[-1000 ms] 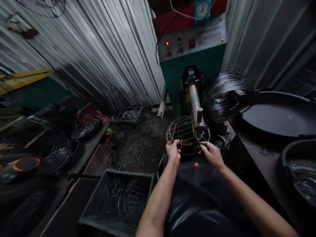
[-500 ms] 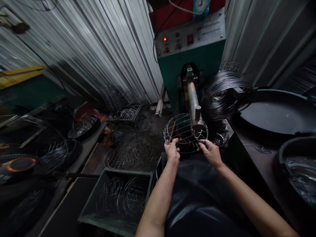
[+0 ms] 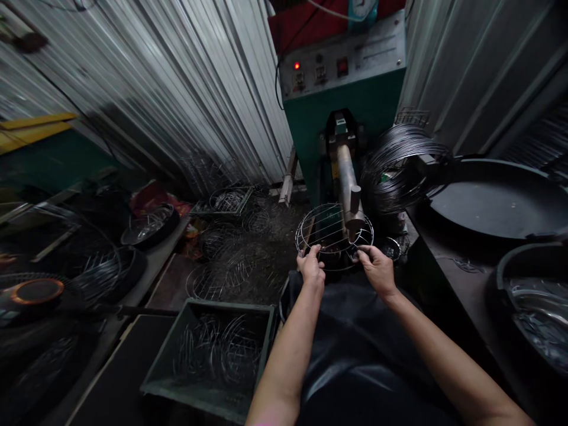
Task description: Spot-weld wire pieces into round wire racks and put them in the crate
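Evidently, the left hand (image 3: 312, 269) is gripping the near left edge of a round wire rack (image 3: 326, 228), its thumb and fingers closing on the rim. The right hand (image 3: 377, 269) is reaching to the near right edge, thumb and forefinger drawing narrow there; whether they are pinching the rim, holding a small part or only touching, I cannot tell. The rack is sitting beneath the tip of a thick metal arm (image 3: 348, 177), which is jutting forward from a green machine (image 3: 306, 127) whose red light (image 3: 297, 65) is glowing. A coil of wire (image 3: 402, 171) is hanging just right of that arm, and beyond it a wide round pan (image 3: 497, 204) is resting on a bench (image 3: 448, 278). Below and left of the left hand, a green crate (image 3: 155, 370) is holding loose bent wires (image 3: 237, 355). Dark, shiny material (image 3: 355, 367) is lying between the person's forearms.
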`<action>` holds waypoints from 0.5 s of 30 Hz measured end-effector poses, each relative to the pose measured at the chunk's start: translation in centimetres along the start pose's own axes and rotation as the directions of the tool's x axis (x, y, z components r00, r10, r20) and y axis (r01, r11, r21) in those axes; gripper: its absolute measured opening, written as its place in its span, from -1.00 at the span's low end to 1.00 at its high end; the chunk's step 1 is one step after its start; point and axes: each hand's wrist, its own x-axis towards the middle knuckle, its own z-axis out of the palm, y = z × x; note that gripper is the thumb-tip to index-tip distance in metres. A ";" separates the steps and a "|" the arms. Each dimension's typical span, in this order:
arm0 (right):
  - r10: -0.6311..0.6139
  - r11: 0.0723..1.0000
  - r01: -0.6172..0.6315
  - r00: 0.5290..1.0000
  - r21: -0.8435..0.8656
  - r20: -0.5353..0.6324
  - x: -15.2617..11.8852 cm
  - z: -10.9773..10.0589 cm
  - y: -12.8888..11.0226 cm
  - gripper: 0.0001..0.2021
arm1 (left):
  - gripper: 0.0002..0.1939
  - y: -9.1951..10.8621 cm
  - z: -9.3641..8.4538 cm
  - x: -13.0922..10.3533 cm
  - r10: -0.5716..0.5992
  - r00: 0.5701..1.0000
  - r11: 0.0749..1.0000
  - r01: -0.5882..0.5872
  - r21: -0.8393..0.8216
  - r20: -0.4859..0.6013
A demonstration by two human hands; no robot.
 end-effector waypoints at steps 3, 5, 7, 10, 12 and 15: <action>-0.009 1.000 0.009 1.000 0.000 -0.004 0.0 0.3 0.0 -0.72 | -0.53 0.0 0.1 0.0 0.003 1.000 1.000 -0.003 -0.001 -0.016; -0.017 1.000 0.017 1.000 -0.007 -0.011 0.0 0.4 0.0 -0.74 | -0.54 0.1 0.1 -0.1 -0.002 1.000 1.000 0.001 -0.011 -0.023; -0.019 1.000 0.019 1.000 -0.013 -0.015 0.0 0.4 0.1 -0.74 | -0.54 0.2 0.1 -0.3 -0.012 1.000 1.000 0.012 -0.021 -0.027; -0.016 1.000 0.016 1.000 -0.003 -0.002 0.0 0.4 0.4 -0.73 | -0.56 0.5 0.2 -0.4 -0.010 0.999 1.000 0.009 -0.024 -0.044; -0.021 1.000 0.021 1.000 0.012 0.009 0.0 0.4 0.6 -0.71 | -0.57 0.6 0.3 -0.4 -0.008 0.998 1.000 0.007 -0.016 -0.065; -0.028 1.000 0.028 1.000 0.015 0.007 -0.1 0.4 0.7 -0.69 | -0.56 0.5 0.5 -0.2 -0.025 0.995 1.000 0.025 -0.005 -0.097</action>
